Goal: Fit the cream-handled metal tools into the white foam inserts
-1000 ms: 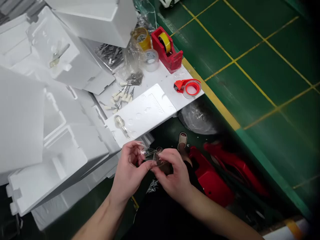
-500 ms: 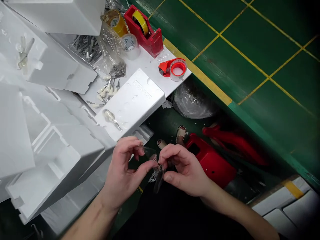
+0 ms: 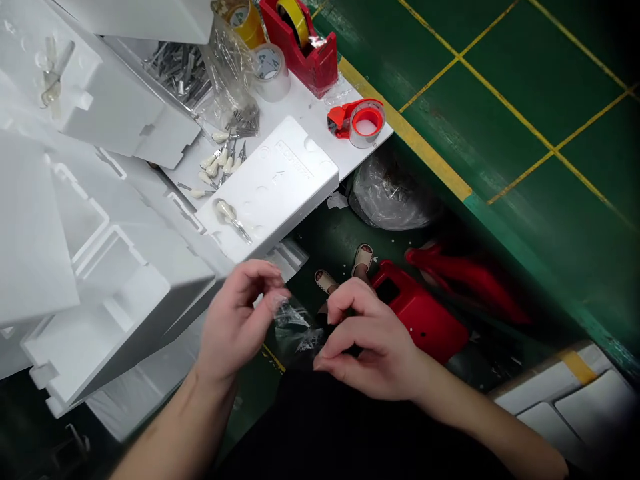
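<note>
My left hand (image 3: 235, 323) and my right hand (image 3: 367, 340) are held close together over my lap, below the edge of the white table (image 3: 320, 133). Between them is a small clear plastic bag (image 3: 295, 327). The left thumb and fingers pinch its upper edge. The right hand's fingers are curled at the bag's other side and seem to grip it. A bagged white-tipped metal pin (image 3: 231, 219) lies on the foam block (image 3: 280, 183) just above my hands.
Large white foam packing pieces (image 3: 100, 267) crowd the left. On the table lie loose pins (image 3: 220, 163), a bag of metal parts (image 3: 180, 67), a red tape dispenser (image 3: 300, 40), tape rolls (image 3: 270, 67) and a red hand dispenser (image 3: 360, 120). A red stool (image 3: 420, 313) and green floor lie right.
The view has shifted. My hands have drawn slightly apart, and the small bag now hangs lower between them, more crumpled than before.
</note>
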Demonstrator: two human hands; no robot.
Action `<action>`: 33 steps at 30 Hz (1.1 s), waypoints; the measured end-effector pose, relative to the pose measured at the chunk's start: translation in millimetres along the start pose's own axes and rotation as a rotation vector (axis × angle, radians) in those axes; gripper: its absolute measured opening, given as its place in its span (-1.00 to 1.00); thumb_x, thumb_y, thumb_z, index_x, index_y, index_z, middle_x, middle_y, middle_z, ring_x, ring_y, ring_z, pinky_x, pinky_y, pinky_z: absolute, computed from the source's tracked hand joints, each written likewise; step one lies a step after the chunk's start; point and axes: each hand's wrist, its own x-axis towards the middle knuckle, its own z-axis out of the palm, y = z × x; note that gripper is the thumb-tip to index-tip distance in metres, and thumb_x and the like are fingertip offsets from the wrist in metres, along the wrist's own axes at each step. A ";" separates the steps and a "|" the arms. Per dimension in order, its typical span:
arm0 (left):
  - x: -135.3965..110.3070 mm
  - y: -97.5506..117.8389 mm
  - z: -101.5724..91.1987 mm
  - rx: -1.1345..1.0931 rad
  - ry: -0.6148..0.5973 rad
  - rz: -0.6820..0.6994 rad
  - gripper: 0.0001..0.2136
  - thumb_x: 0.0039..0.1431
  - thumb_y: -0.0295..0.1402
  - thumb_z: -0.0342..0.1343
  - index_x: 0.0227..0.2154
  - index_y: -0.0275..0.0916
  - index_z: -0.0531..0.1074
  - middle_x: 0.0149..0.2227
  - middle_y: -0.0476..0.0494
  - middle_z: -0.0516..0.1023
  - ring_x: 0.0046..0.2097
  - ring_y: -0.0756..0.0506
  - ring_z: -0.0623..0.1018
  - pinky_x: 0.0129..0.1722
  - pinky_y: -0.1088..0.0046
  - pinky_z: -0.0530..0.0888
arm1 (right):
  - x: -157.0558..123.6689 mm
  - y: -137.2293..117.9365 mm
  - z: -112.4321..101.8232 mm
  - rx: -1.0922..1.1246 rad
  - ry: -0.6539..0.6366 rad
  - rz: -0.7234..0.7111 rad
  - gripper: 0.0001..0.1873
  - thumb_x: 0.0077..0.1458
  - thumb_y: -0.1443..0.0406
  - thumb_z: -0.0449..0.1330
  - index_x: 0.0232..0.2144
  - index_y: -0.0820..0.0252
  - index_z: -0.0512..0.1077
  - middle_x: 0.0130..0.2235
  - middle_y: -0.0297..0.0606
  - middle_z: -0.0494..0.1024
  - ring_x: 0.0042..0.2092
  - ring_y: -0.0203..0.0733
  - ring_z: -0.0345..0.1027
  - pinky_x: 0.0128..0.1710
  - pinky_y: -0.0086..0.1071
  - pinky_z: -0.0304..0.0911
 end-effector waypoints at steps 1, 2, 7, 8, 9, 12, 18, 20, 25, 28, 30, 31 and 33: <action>0.4 -3.1 -3.0 -0.032 0.051 -0.018 -0.87 0.20 -0.40 0.23 -0.21 -0.13 0.42 -0.25 -0.06 0.45 -0.28 -0.02 0.45 -0.30 0.43 0.45 | -3.2 -1.4 0.3 -0.038 -0.001 -0.041 -0.90 0.07 0.29 0.38 -0.39 0.07 0.50 -0.21 -0.26 0.42 -0.16 -0.15 0.36 -0.12 -0.16 0.34; 0.2 -6.5 -5.9 -0.063 0.108 -0.025 -0.89 0.19 -0.40 0.24 -0.26 -0.14 0.43 -0.28 -0.04 0.44 -0.28 -0.02 0.45 -0.31 0.44 0.45 | -6.5 -2.5 0.7 -0.059 0.004 -0.080 -0.89 0.06 0.30 0.38 -0.37 0.06 0.49 -0.18 -0.25 0.46 -0.13 -0.12 0.38 -0.09 -0.12 0.35; -18.1 -27.3 -18.2 -0.133 0.243 -0.086 -0.90 0.14 -0.32 0.29 -0.31 -0.14 0.49 -0.28 -0.06 0.50 -0.30 -0.04 0.48 -0.35 0.43 0.46 | -16.7 1.5 3.1 -0.073 0.091 -0.133 -0.79 0.10 0.38 0.32 -0.23 -0.02 0.48 -0.14 -0.26 0.60 -0.12 -0.07 0.46 -0.11 -0.06 0.40; -24.6 -33.1 -19.3 -0.130 0.254 -0.115 -0.90 0.18 -0.29 0.26 -0.28 -0.14 0.50 -0.25 -0.07 0.52 -0.31 -0.04 0.50 -0.37 0.42 0.47 | -16.6 6.8 3.5 -0.099 0.122 -0.111 -0.78 0.11 0.40 0.30 -0.21 -0.03 0.49 -0.17 -0.27 0.62 -0.15 -0.08 0.48 -0.12 -0.07 0.41; -31.2 -40.0 -19.4 -0.114 0.261 -0.147 -0.90 0.21 -0.28 0.23 -0.25 -0.14 0.52 -0.22 -0.09 0.55 -0.30 -0.05 0.51 -0.36 0.41 0.48 | -15.9 14.6 3.9 -0.135 0.157 -0.081 -0.77 0.12 0.42 0.29 -0.21 -0.02 0.50 -0.21 -0.27 0.62 -0.17 -0.09 0.49 -0.14 -0.09 0.41; -46.9 -69.2 -9.2 -0.024 0.215 -0.236 -0.81 0.28 -0.27 0.16 -0.10 -0.15 0.52 -0.09 -0.15 0.58 -0.18 -0.10 0.57 -0.23 0.35 0.55 | -10.2 56.8 4.5 -0.261 0.270 0.045 -0.84 0.17 0.42 0.25 -0.26 0.02 0.52 -0.27 -0.28 0.62 -0.20 -0.12 0.49 -0.16 -0.15 0.41; -32.9 -155.8 56.1 -0.123 0.078 -0.372 -0.49 0.35 -0.28 0.07 0.31 0.07 0.15 0.42 -0.18 0.08 0.25 -0.21 0.41 0.07 0.20 0.56 | 17.2 195.6 10.3 -0.355 0.343 0.062 -0.93 0.22 0.30 0.25 -0.35 0.08 0.48 -0.31 -0.31 0.58 -0.23 -0.18 0.44 -0.15 -0.21 0.37; -16.5 -181.7 77.6 -0.137 0.122 -0.390 -0.44 0.37 -0.27 0.04 0.35 0.18 0.03 0.46 -0.09 -0.08 0.33 -0.21 0.31 0.15 0.19 0.52 | 31.6 235.7 15.6 -0.322 0.352 0.001 -0.94 0.22 0.29 0.25 -0.34 0.09 0.47 -0.31 -0.32 0.56 -0.23 -0.19 0.42 -0.15 -0.23 0.35; 23.1 -213.9 105.5 -0.097 0.255 -0.359 -0.44 0.41 -0.24 -0.03 0.36 0.25 -0.08 0.48 -0.08 -0.20 0.38 -0.24 0.23 0.21 0.14 0.47 | 65.2 292.9 30.9 -0.194 0.412 -0.042 -0.83 0.19 0.20 0.29 -0.36 0.13 0.41 -0.33 -0.32 0.51 -0.24 -0.20 0.38 -0.16 -0.25 0.33; 35.5 -216.3 108.7 -0.122 0.297 -0.349 -0.46 0.41 -0.27 -0.02 0.35 0.25 -0.03 0.48 -0.08 -0.18 0.38 -0.25 0.22 0.22 0.11 0.45 | 77.5 307.1 38.3 -0.145 0.452 -0.005 -0.76 0.18 0.15 0.29 -0.39 0.13 0.37 -0.34 -0.32 0.48 -0.23 -0.20 0.36 -0.17 -0.25 0.31; 39.8 -216.0 108.8 -0.162 0.324 -0.358 -0.47 0.39 -0.31 0.01 0.33 0.26 0.03 0.48 -0.03 -0.16 0.39 -0.24 0.21 0.24 0.11 0.43 | 83.3 312.9 42.5 -0.127 0.473 0.024 -0.74 0.19 0.13 0.28 -0.41 0.13 0.36 -0.35 -0.33 0.46 -0.23 -0.20 0.35 -0.16 -0.24 0.31; 41.6 -215.8 108.8 -0.185 0.340 -0.366 -0.47 0.39 -0.32 0.02 0.32 0.26 0.07 0.48 -0.02 -0.15 0.39 -0.24 0.21 0.24 0.11 0.43 | 85.9 315.2 44.5 -0.118 0.481 0.037 -0.74 0.19 0.12 0.28 -0.42 0.13 0.37 -0.35 -0.33 0.46 -0.23 -0.20 0.35 -0.16 -0.24 0.31; 45.3 -215.2 108.9 -0.225 0.382 -0.378 -0.49 0.37 -0.34 0.05 0.30 0.23 0.14 0.47 -0.02 -0.10 0.37 -0.25 0.24 0.23 0.11 0.44 | 90.7 318.8 47.8 -0.095 0.504 0.049 -0.73 0.17 0.11 0.29 -0.42 0.13 0.38 -0.35 -0.33 0.46 -0.23 -0.20 0.35 -0.17 -0.24 0.32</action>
